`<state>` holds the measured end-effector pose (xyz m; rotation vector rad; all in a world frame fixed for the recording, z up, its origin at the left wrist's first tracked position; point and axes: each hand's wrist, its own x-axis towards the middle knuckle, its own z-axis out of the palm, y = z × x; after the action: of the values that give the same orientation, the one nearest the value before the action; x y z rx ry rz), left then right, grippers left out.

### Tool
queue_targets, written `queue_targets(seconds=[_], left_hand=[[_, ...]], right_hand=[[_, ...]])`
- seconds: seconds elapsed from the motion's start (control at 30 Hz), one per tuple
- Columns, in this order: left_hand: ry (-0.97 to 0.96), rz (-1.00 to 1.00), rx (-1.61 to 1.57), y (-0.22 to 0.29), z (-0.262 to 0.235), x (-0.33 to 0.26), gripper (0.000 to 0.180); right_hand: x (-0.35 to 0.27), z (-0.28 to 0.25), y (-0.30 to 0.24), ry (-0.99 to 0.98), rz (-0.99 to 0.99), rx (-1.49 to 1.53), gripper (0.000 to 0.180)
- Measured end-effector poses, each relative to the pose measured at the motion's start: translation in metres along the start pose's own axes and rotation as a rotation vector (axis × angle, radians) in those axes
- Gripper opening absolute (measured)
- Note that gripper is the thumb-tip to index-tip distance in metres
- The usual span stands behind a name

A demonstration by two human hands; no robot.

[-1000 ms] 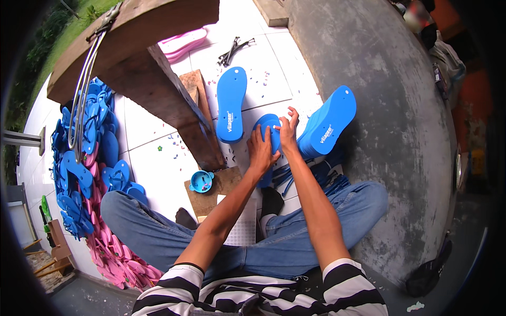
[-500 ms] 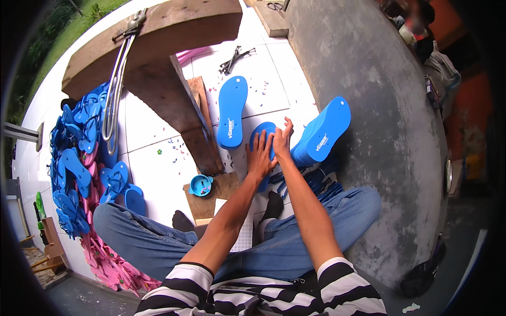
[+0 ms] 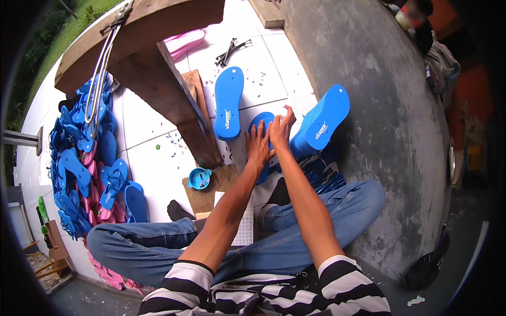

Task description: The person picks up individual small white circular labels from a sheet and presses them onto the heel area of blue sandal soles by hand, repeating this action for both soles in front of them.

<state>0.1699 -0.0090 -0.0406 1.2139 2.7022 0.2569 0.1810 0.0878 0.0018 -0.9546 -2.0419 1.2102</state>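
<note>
1. Since half a second ago, the left knee [image 3: 103, 245] has lowered, baring more of the blue sandal [image 3: 136, 205] beside it; the view has shifted slightly, while both hands stay over the same blue sole [image 3: 261, 118]

2. Progress, as judged from the layout: the work appears well under way, with strapped blue sandals [image 3: 74, 163] and pink sandals [image 3: 108, 271] heaped at the person's left; a strapless blue sole [image 3: 229, 100] and a stack of blue soles [image 3: 327, 113] seem to remain, with loose blue straps [image 3: 329, 181] below the stack; how many are left is not discernible

3. Left hand [image 3: 258, 145]: fingers extended and spread, lying across the blue sole, which rests between the strapless sole and the stack; no grasp is evident

4. Right hand [image 3: 282, 131]: fingers partly bent at the sole's right edge, beside the left fingertips; whether it pinches anything is hidden

5. Nearby, a blue bowl [image 3: 199, 187] sits on a wooden board [image 3: 224, 175], with small pieces inside
</note>
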Motion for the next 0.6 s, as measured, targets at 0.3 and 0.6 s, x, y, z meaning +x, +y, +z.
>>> queue_targets(seconds=[0.3, 0.6], left_hand=[[0.119, -0.013, -0.322, -0.002, -0.006, 0.006, 0.076], [0.194, 0.002, -0.65, 0.009, -0.06, 0.0, 0.078]], right_hand=[[-0.024, -0.013, -0.035, 0.013, -0.066, 0.04, 0.038], [-0.008, -0.019, -0.109, -0.119, -0.031, 0.282, 0.033]])
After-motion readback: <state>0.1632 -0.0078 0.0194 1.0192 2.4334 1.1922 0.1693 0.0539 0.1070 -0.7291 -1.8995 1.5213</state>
